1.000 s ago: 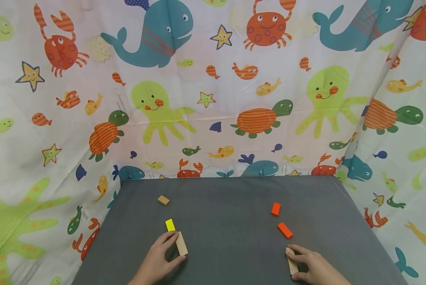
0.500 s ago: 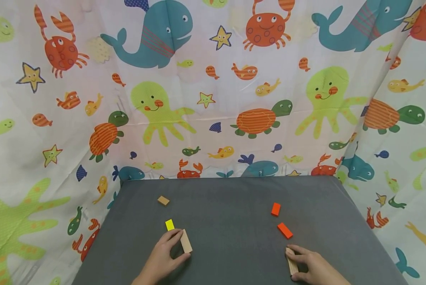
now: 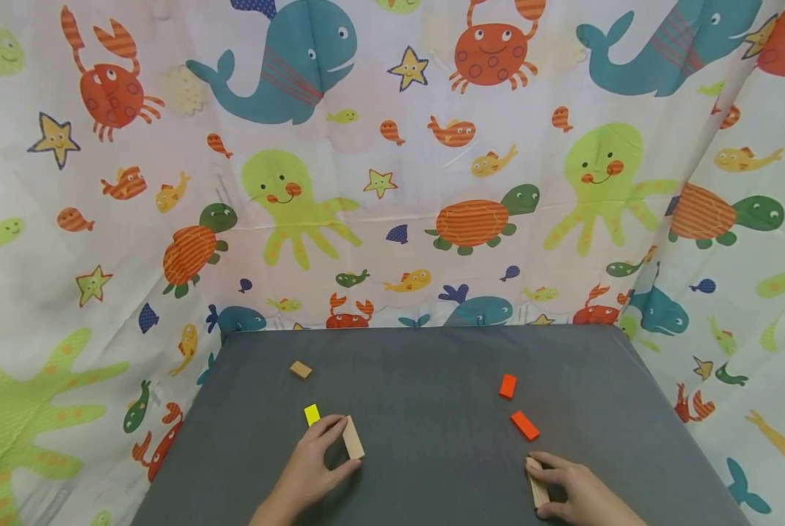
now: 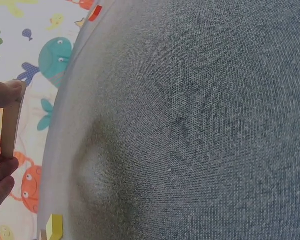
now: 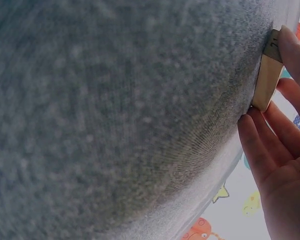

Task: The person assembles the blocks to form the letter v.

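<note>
My left hand [image 3: 309, 467] pinches a plain wooden block [image 3: 353, 438] by its two ends, thumb at the near end and fingers at the far end. The left wrist view shows that block [image 4: 12, 122] held off the grey cloth. On the right, my right hand [image 3: 576, 488] grips another plain wooden block [image 3: 538, 485] at its ends, close to the cloth. In the right wrist view this block [image 5: 268, 75] bears a dark marking on one end. Just beyond my left fingers lies a yellow block [image 3: 312, 414].
A grey cloth-covered table [image 3: 425, 387] spreads out before me. Two red-orange blocks, a nearer one [image 3: 525, 425] and a farther one [image 3: 507, 386], lie beyond my right hand. A small wooden block [image 3: 301, 370] rests at the back left. A sea-animal curtain [image 3: 379, 241] surrounds the table.
My left hand has moved to the right and slightly away from me, carrying its wooden block. The right hand and its block have stayed in place.
</note>
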Available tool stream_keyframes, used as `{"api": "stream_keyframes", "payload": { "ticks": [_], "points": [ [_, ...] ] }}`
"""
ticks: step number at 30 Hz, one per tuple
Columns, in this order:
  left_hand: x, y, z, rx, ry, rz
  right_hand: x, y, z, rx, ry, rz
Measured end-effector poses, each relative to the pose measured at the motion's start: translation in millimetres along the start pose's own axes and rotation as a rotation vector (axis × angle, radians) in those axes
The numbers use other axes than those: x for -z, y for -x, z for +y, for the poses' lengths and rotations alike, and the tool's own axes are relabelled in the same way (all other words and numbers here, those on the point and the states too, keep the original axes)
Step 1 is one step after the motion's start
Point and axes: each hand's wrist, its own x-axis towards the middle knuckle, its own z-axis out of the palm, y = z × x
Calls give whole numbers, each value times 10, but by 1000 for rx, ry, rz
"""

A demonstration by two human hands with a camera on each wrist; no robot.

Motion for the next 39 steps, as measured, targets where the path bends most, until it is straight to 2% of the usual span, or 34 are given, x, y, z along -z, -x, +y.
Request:
{"api": "stream_keyframes", "payload": {
  "ticks": [12,19,27,32,39],
  "points": [
    [-59,-32,63,0,7,-25,-16,13,0,-16,-9,14],
    [-120,-71,105,-23,0,-24,-18,26,19,-23,-21,10],
    [-126,-134,135,-6,16,-59,-19,15,-7,-22,-4,16],
    [-164,-163,141,-13,17,-57,-19,9,1,-32,5,13],
    [-214,-197,151,-37,15,-50,2,14,50,29,37,11]
  ]
}}
